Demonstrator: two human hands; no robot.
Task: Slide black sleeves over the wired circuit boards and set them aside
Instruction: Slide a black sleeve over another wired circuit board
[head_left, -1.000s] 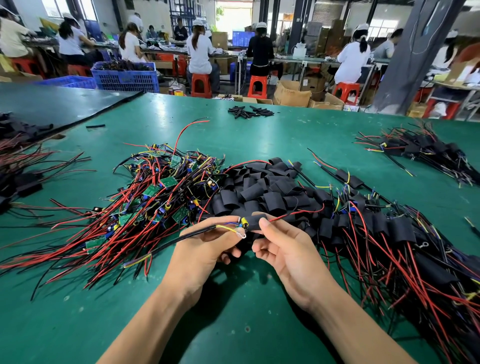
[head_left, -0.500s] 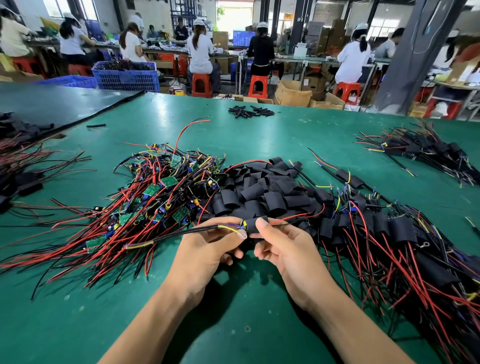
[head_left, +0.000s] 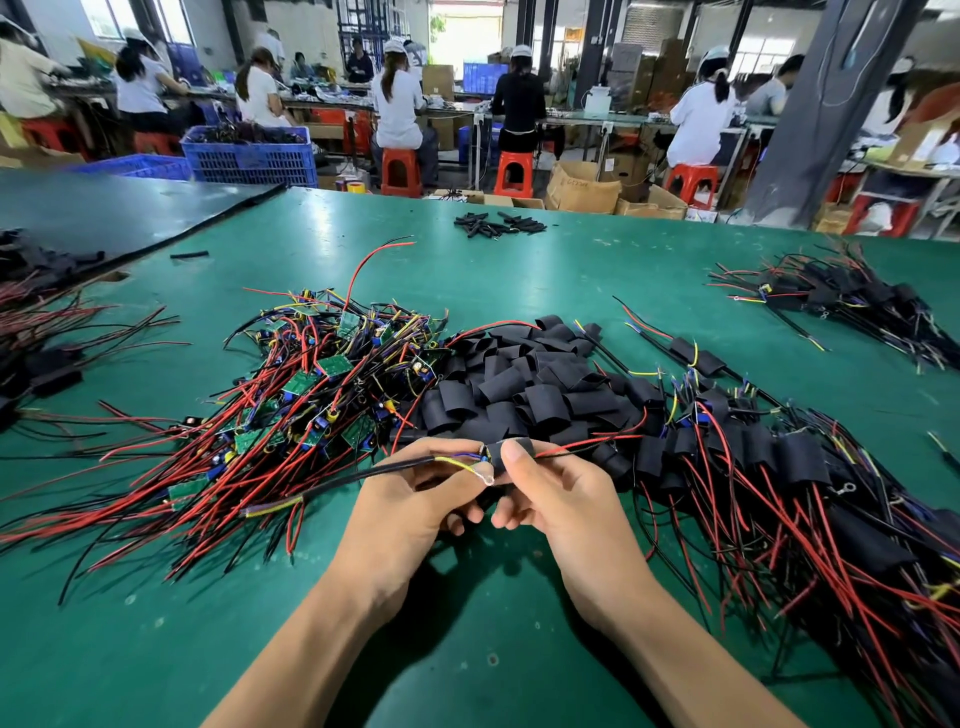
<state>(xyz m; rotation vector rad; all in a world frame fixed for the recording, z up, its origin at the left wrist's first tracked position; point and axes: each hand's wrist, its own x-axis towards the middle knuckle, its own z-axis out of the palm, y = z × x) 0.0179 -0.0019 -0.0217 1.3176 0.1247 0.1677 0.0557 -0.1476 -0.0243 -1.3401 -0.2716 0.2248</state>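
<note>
Drawn together since the earlier frame, the left hand (head_left: 410, 499), pinching the lead wires (head_left: 384, 470), and the right hand (head_left: 566, 499), pinching the black sleeve (head_left: 519, 447), have almost covered the wired circuit board (head_left: 480, 455), held at 6 o'clock of the loose-sleeve heap (head_left: 519, 379); seating seems nearly complete.

1. Two hands, 6 o'clock: left hand (head_left: 410, 514), right hand (head_left: 566, 514).
2. One wired board (head_left: 384, 470) and one black sleeve (head_left: 522, 444) gripped there.
3. One heap of bare boards (head_left: 311, 395), 10 o'clock.
4. One heap of loose sleeves (head_left: 519, 384), 12 o'clock.
5. Two blue crates (head_left: 249, 156), 11 o'clock.
6. Wires (head_left: 156, 493): too many to count.
</note>
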